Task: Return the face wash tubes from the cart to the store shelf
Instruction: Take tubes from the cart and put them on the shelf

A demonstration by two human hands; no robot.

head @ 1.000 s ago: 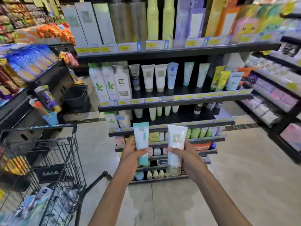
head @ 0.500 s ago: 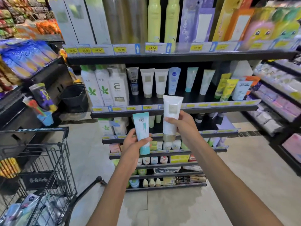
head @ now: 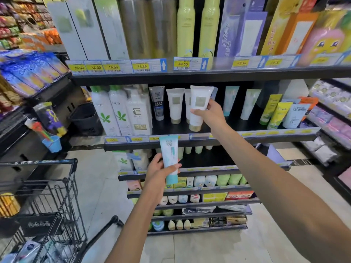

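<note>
Your right hand (head: 210, 112) grips the white tube (head: 199, 107); crowding its twin at 9 o'clock (cap-down) (head: 175, 105) could topple it, while your left hand (head: 160, 169) clasps the teal tube (head: 169, 156).

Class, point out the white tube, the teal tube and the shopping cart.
white tube (head: 199, 103): head view, on its label panel.
teal tube (head: 169, 150): head view, on its printed front.
shopping cart (head: 40, 161): head view, on its top rim.

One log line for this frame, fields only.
right hand: holds white tube at shelf, beside matching tubes | left hand: holds teal tube, lower | cart: left
</note>
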